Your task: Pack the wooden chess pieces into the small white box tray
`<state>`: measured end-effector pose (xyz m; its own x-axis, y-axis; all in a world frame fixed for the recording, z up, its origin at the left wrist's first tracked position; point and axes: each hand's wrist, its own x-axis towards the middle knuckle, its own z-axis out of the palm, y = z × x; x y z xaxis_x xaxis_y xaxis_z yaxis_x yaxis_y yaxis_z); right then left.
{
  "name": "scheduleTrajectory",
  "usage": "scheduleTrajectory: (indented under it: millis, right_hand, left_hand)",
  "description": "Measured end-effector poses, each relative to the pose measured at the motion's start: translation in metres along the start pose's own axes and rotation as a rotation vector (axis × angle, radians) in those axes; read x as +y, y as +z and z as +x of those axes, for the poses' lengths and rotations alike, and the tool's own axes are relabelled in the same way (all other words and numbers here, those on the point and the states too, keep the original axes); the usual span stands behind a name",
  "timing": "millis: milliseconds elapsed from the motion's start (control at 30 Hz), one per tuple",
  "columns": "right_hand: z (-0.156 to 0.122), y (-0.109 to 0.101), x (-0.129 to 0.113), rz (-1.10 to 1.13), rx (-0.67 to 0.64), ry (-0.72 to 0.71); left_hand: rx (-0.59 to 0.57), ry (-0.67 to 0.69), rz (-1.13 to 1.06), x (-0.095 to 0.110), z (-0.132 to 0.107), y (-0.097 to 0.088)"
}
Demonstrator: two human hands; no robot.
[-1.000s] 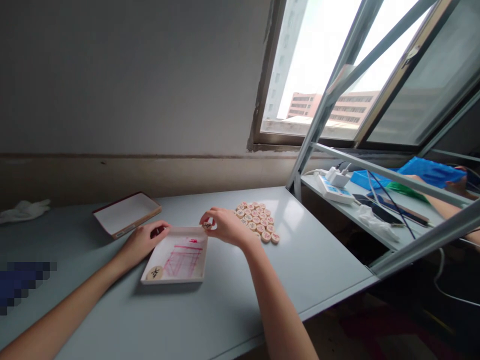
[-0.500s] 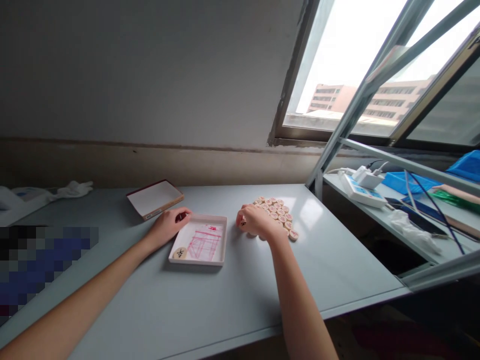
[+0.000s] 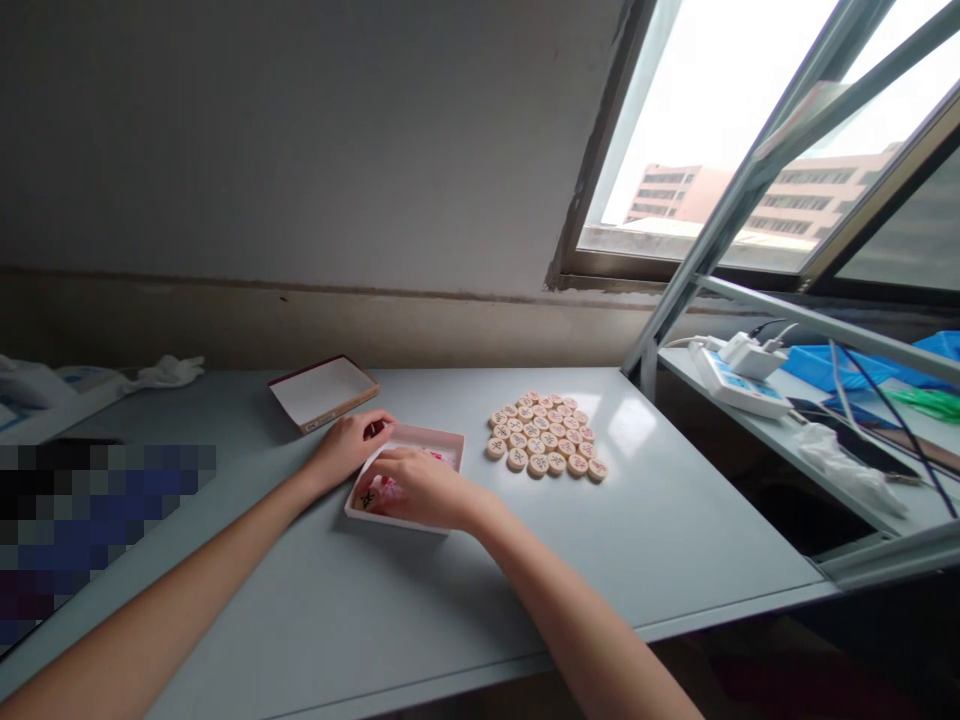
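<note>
Discs (image 3: 549, 440), pale, round and marked with red or dark characters, lie bunched flat on the grey desk (image 3: 360, 625), right of the shallow white box (image 3: 442, 441). Half a second ago the right hand (image 3: 420, 485) was at the left edge of that bunch, covering part of it, with a dark-marked disc at its fingertips. Now the bunch lies uncovered, and the hand has crossed to the box, its fingers lowered inside near the front left corner. One black-marked disc (image 3: 367, 499) shows there, right by the fingertips; whether they pinch it or only touch it, I cannot tell. The same corner held a black-marked disc in both earlier frames. The pink and red drawing (image 3: 386, 491) on the box floor, plainly seen before, is now mostly hidden by the hand.

The left hand (image 3: 349, 450) has stayed at the back left corner of the box, its fingers curled at the rim; how firmly it grips cannot be told. The two hands are close, yet apart. Just behind the left hand, the second open tray (image 3: 322, 388) remains where it was.
</note>
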<state>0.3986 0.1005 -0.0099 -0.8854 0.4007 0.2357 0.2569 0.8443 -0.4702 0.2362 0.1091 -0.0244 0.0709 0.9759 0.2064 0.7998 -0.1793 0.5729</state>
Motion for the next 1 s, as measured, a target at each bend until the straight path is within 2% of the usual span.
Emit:
scheduleTrajectory:
  millis: [67,167,367,467,600,700,767,900,1000]
  right_hand:
    - [0.0,-0.001,0.003,0.016,0.018,0.0]
    - [-0.005,-0.017,0.013,0.034,0.095,0.041]
    - [-0.032,-0.06,0.034,-0.155,0.276,0.372]
    - [-0.041,-0.068,0.041,-0.221,0.197,0.476]
    - [-0.046,-0.066,0.048,-0.351,0.058,0.549]
    - [-0.048,-0.063,0.052,-0.459,0.075,0.547]
    - [-0.047,-0.063,0.051,-0.457,0.098,0.52]
    - [-0.034,-0.054,0.037,-0.355,0.197,0.387]
    - [-0.021,-0.038,0.026,-0.299,0.168,0.272]
  left_hand:
    - [-0.008,0.011,0.004,0.0,0.0,0.0]
    - [-0.024,0.02,0.009,0.0,0.0,-0.002]
    - [-0.012,-0.003,0.047,0.0,-0.001,-0.003]
    - [0.037,-0.016,0.097,-0.004,-0.001,-0.002]
    - [0.102,-0.04,0.144,-0.009,0.001,-0.002]
    - [0.134,-0.069,0.162,-0.009,0.001,-0.003]
    - [0.145,-0.078,0.172,-0.008,0.001,-0.004]
    - [0.144,-0.069,0.187,-0.006,0.001,-0.003]
    - [0.144,-0.064,0.204,-0.006,0.001,-0.002]
